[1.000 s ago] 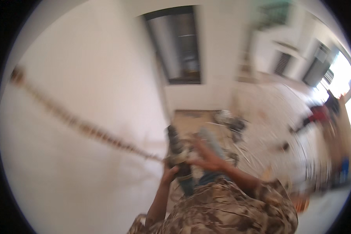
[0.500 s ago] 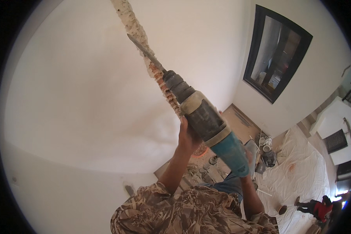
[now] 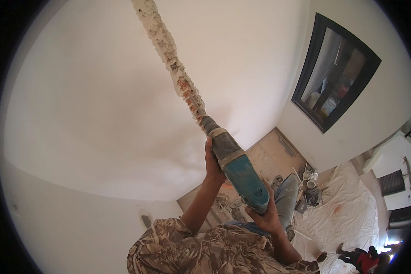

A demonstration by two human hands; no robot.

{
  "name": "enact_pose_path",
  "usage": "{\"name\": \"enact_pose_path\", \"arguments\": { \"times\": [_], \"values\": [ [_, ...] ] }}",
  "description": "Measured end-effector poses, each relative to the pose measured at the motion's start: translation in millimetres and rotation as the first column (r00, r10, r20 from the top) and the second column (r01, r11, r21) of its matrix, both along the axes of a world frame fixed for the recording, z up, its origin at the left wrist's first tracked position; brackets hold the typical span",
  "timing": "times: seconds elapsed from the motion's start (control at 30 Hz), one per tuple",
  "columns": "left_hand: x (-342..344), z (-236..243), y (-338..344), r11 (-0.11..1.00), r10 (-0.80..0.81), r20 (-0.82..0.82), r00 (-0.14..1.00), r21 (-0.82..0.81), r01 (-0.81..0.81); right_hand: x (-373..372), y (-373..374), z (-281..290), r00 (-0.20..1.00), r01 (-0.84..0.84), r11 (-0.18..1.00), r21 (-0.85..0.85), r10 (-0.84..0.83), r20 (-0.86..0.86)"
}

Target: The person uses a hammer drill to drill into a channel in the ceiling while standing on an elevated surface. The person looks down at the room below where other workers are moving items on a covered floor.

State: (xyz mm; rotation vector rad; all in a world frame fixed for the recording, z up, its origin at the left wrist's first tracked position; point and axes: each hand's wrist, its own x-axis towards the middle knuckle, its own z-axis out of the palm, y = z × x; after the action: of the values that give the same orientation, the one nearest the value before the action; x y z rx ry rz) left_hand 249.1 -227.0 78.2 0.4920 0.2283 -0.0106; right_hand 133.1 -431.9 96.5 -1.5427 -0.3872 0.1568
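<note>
A teal and dark grey demolition hammer (image 3: 245, 176) slants up toward the white wall (image 3: 91, 105). My left hand (image 3: 213, 165) grips it from the left side, near the front of the body. Around the rear end of the tool, my right hand (image 3: 266, 216) is closed at the handle. The nose meets the lower part of a rough chased groove (image 3: 163, 42) where red brick shows through broken plaster. Most of the chisel bit is hard to make out against the groove.
A dark-framed window (image 3: 306, 68) is set in the wall to the right. Rubble (image 3: 228, 205) lies on the floor below, near buckets and tools (image 3: 311, 185). A pale dust sheet (image 3: 347, 214) covers the floor at right, with a person in red (image 3: 366, 260) beyond.
The demolition hammer has moved in toward the wall and slightly down. Its chisel, visible across the groove before, now points into the groove. My right hand shows more fully at the rear.
</note>
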Motion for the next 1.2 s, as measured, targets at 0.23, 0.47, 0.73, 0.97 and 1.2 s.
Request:
{"name": "enact_pose_path", "arguments": {
  "times": [0.23, 0.47, 0.73, 0.97, 1.2],
  "values": [
    [21.2, 7.0, 25.7, 0.997, 0.03, -0.035, 0.999, 0.078, -0.027, 29.3, 22.6, -4.9, 0.99, -0.096, 0.988, 0.123, 0.107, -0.087],
    [40.1, -5.1, 58.5, 0.982, 0.092, -0.129, 0.987, 0.176, -0.069, 47.4, 55.1, -19.0, 0.99, -0.126, 0.988, 0.088, 0.131, -0.05],
    [38.9, -14.6, 82.9, 0.981, 0.046, -0.132, 0.99, 0.194, -0.02, 37.2, 84.4, -36.0, 0.992, -0.086, 0.996, 0.018, 0.087, -0.093],
    [35.9, -20.5, 97.1, 0.971, 0.009, -0.155, 0.988, 0.239, 0.029, 28.0, 101.4, -49.2, 0.996, -0.034, 0.999, 0.008, 0.034, -0.084],
    [49.5, -20.7, 102.7, 0.964, -0.011, -0.057, 0.998, 0.266, 0.026, 44.7, 104.7, -39.3, 0.995, -0.068, 0.998, 0.01, 0.068, -0.068]
  ]
}}
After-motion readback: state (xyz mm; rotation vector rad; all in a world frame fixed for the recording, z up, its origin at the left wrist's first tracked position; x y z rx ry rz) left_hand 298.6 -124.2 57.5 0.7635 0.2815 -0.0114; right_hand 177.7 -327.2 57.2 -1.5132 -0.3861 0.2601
